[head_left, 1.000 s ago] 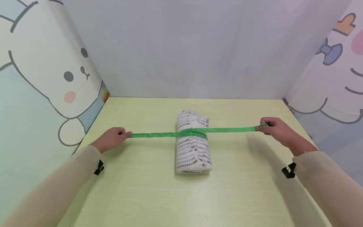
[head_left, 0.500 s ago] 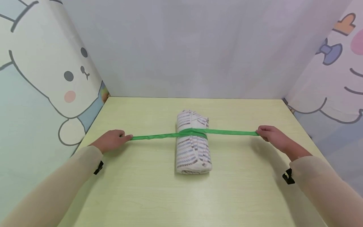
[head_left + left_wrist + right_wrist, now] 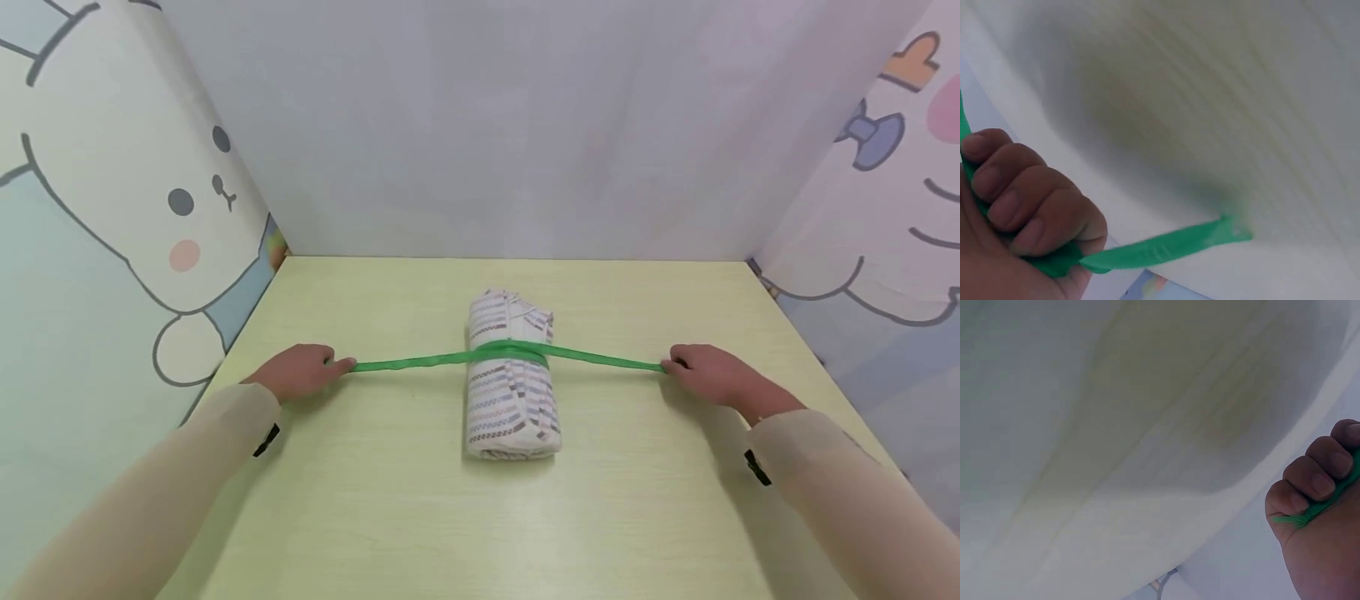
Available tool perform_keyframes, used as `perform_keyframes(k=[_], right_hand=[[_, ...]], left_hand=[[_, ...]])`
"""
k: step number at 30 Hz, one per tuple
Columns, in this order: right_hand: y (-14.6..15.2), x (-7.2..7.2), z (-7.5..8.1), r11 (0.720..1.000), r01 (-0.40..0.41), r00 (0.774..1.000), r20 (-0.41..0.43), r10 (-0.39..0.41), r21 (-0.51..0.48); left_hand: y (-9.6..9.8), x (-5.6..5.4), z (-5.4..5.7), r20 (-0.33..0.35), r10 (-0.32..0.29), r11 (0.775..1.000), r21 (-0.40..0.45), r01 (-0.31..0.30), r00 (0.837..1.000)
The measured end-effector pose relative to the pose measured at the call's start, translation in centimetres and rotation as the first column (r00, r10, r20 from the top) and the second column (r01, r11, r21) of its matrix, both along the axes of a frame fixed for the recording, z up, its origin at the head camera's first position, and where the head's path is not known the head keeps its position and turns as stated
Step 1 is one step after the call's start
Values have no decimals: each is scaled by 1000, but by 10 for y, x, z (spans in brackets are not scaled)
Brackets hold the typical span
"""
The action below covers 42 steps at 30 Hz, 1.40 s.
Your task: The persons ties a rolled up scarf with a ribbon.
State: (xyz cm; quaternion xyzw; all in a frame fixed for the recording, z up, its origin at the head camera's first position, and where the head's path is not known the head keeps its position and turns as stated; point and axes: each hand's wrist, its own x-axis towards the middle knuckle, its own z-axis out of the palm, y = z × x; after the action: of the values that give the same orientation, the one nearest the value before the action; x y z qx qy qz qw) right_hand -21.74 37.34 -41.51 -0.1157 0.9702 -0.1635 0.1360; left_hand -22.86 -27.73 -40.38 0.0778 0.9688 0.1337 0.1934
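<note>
A rolled, striped cloth bundle (image 3: 513,408) lies lengthwise in the middle of the table. Round its middle runs a green ribbon (image 3: 408,362), crossed on top, with its two ends stretched out to the sides. My left hand (image 3: 303,372) grips the left end; in the left wrist view the fingers (image 3: 1054,212) curl over the ribbon and a short tail sticks out below them. On the other side my right hand (image 3: 705,372) holds the right end, its fingers (image 3: 1313,478) folded over the green strip. Both hands are low over the table, well apart from the bundle.
The pale wooden table (image 3: 510,533) ends at a plain grey-white curtain (image 3: 510,133) behind. Cartoon-printed panels (image 3: 135,167) stand at both sides. Long beige sleeves with small black devices at the cuffs cover the arms.
My right hand has come down toward me and slightly inward, so the right ribbon end now slopes down from the bundle. My left hand has lowered a little. The bundle stays in place.
</note>
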Motion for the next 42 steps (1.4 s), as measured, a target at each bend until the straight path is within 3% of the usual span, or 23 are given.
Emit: perform_keyframes(k=[6,12,19,25,32,36,42], right_hand=[[-19,-4,0,998,-41,999,-6,41,50],[-27,-3,8,984,-95,984,-135,116,151],[-39,1,23,990,-103,973,-199,120,94],[-65,6,23,993,-111,976,-183,114,28],[-100,10,20,986,-113,980,-179,90,-121],[-116,13,17,980,-117,979,-183,87,-159],[-131,18,11,975,-113,980,-182,78,-192]], left_hand=[[13,2,-1,-23,-14,1000,9,14,1000],[17,3,2,-89,-5,999,-45,1,996],[36,14,19,-230,-27,989,-146,-7,973],[72,29,33,-255,-7,1000,-25,0,967],[104,43,25,-307,7,993,116,30,952],[119,48,22,-339,28,981,191,39,940],[139,52,19,-332,60,958,285,40,941]])
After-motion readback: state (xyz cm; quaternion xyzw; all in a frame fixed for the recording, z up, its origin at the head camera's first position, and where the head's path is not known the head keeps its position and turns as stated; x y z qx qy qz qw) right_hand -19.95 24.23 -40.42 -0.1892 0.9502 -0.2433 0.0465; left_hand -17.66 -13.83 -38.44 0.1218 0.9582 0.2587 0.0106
